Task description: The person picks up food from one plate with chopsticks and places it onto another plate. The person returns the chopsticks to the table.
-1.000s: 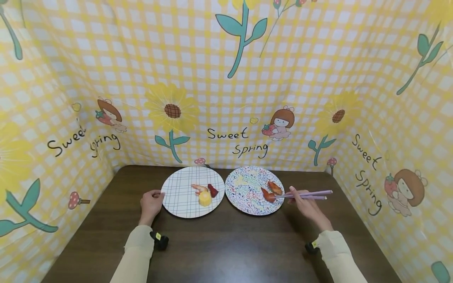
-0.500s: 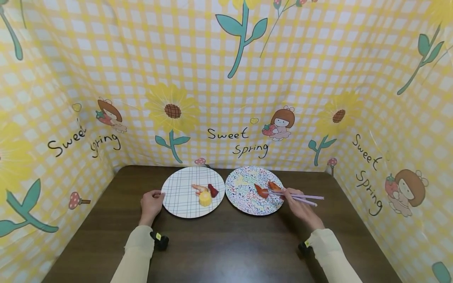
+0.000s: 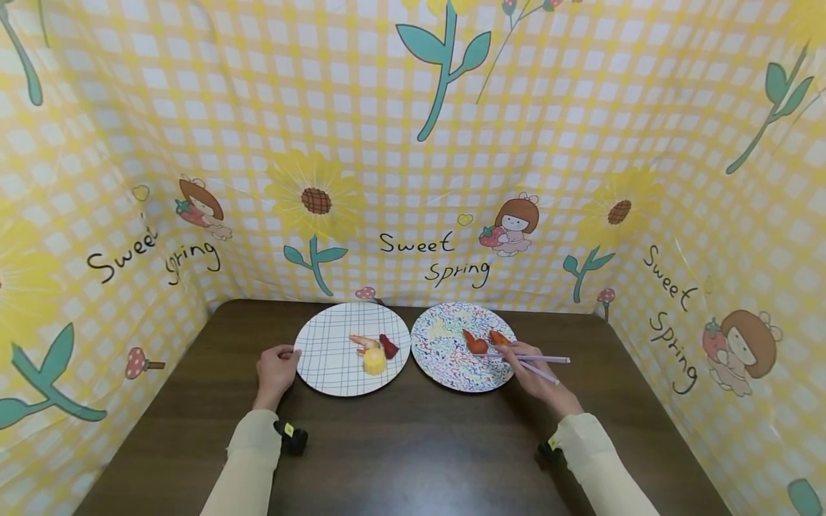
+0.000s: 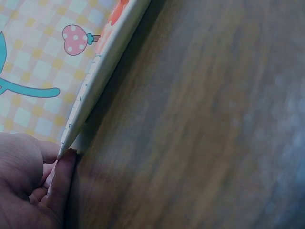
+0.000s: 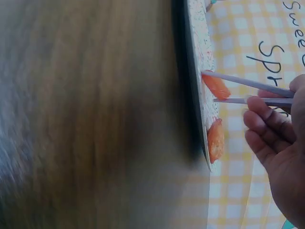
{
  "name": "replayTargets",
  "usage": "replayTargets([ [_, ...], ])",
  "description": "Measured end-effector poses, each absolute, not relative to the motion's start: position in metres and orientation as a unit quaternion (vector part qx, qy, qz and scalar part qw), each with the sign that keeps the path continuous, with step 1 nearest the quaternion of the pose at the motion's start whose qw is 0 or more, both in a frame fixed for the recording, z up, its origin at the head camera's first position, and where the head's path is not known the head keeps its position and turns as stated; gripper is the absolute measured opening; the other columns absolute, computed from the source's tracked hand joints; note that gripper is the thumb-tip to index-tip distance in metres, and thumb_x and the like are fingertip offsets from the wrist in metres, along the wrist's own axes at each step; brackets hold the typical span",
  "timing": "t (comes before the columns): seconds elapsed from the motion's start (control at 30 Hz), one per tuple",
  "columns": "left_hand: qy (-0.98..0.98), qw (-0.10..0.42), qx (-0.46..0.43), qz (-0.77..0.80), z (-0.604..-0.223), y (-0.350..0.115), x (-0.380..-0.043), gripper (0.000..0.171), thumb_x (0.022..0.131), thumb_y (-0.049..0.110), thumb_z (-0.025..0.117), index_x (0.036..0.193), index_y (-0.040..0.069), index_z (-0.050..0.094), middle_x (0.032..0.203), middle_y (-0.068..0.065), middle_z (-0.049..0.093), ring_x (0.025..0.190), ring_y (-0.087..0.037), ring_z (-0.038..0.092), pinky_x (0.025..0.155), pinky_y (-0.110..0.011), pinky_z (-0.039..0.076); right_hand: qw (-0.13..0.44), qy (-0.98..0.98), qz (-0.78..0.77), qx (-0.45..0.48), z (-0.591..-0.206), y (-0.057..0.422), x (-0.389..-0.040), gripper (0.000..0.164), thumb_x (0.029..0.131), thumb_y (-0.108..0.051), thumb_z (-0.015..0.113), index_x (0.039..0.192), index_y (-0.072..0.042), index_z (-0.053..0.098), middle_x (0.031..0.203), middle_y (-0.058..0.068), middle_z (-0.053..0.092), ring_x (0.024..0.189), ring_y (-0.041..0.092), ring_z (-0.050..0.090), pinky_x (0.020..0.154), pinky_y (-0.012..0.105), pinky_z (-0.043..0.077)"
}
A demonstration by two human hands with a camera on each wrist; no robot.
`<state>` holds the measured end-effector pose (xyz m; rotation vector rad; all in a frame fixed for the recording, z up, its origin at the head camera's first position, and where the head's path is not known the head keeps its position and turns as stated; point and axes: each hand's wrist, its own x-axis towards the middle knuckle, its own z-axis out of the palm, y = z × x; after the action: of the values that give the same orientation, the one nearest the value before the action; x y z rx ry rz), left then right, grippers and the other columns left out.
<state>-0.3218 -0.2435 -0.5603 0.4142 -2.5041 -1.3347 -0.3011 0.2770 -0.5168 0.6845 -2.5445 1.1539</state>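
Observation:
My left hand pinches the left rim of a white plate with a blue line grid; in the left wrist view thumb and finger meet at its edge. My right hand holds a pair of lilac chopsticks over the right side of a plate with multicoloured speckles. On this plate lie two glossy orange-brown pieces that look like chicken wings. The chopstick tips stand apart, one on each side of the left wing. The other wing lies nearer the plate's right rim, by my fingers.
A shrimp, a yellow round piece and a dark red piece sit together on the grid plate. Both plates lie side by side at the back of the brown table. A checked cloth hangs behind and at both sides.
My right hand has moved left with the chopsticks. One wing has shifted left, away from the other, and the chopsticks now spread wider. My left hand stays at the grid plate's rim.

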Motion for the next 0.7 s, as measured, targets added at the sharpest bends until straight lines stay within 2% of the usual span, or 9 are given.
replayTargets([
  [0.1, -0.864, 0.138, 0.145, -0.462, -0.561, -0.244, -0.322, 0.030, 0.098, 0.017, 0.064, 0.110, -0.010, 0.071, 0.099, -0.025, 0.071, 0.093, -0.037, 0.064, 0.078, -0.039, 0.047, 0.142, -0.875, 0.392, 0.246, -0.515, 0.273, -0.299, 0.019, 0.101, -0.005, 0.059, 0.108, 0.000, 0.076, 0.080, 0.019, 0.065, 0.074, 0.012, 0.052, 0.067, 0.027, 0.046],
  [0.27, -0.865, 0.136, 0.146, -0.460, -0.561, -0.243, -0.322, 0.031, 0.098, 0.017, 0.063, 0.111, -0.009, 0.070, 0.101, -0.025, 0.070, 0.094, -0.037, 0.065, 0.081, -0.042, 0.047, 0.153, -0.872, 0.377, 0.270, -0.508, 0.267, -0.296, 0.017, 0.100, -0.001, 0.060, 0.097, -0.002, 0.076, 0.082, 0.018, 0.067, 0.077, 0.015, 0.056, 0.068, 0.028, 0.049],
  [0.37, -0.866, 0.131, 0.145, -0.460, -0.561, -0.244, -0.322, 0.032, 0.099, 0.018, 0.062, 0.113, -0.010, 0.070, 0.102, -0.026, 0.070, 0.096, -0.038, 0.064, 0.082, -0.043, 0.048, 0.163, -0.872, 0.365, 0.283, -0.506, 0.264, -0.293, 0.014, 0.099, -0.001, 0.061, 0.095, -0.001, 0.075, 0.086, 0.018, 0.070, 0.081, 0.018, 0.062, 0.071, 0.031, 0.053],
  [0.43, -0.866, 0.131, 0.144, -0.461, -0.561, -0.244, -0.322, 0.032, 0.099, 0.018, 0.062, 0.113, -0.010, 0.070, 0.103, -0.026, 0.070, 0.096, -0.038, 0.064, 0.083, -0.044, 0.047, 0.179, -0.869, 0.355, 0.296, -0.505, 0.263, -0.291, 0.013, 0.097, 0.002, 0.062, 0.098, 0.000, 0.075, 0.090, 0.019, 0.072, 0.084, 0.022, 0.065, 0.073, 0.034, 0.055],
  [0.6, -0.864, 0.134, 0.144, -0.463, -0.560, -0.243, -0.322, 0.031, 0.099, 0.018, 0.063, 0.113, -0.010, 0.070, 0.103, -0.026, 0.070, 0.097, -0.039, 0.064, 0.084, -0.046, 0.047, 0.212, -0.854, 0.342, 0.329, -0.509, 0.263, -0.292, 0.020, 0.091, 0.011, 0.063, 0.103, 0.003, 0.077, 0.092, 0.021, 0.072, 0.083, 0.025, 0.067, 0.073, 0.036, 0.056],
  [0.7, -0.864, 0.134, 0.145, -0.464, -0.560, -0.244, -0.320, 0.031, 0.099, 0.017, 0.063, 0.112, -0.010, 0.069, 0.103, -0.027, 0.069, 0.097, -0.039, 0.064, 0.085, -0.047, 0.047, 0.215, -0.850, 0.342, 0.338, -0.513, 0.264, -0.296, 0.018, 0.093, 0.008, 0.062, 0.100, 0.003, 0.078, 0.094, 0.018, 0.074, 0.085, 0.025, 0.068, 0.074, 0.039, 0.057],
])
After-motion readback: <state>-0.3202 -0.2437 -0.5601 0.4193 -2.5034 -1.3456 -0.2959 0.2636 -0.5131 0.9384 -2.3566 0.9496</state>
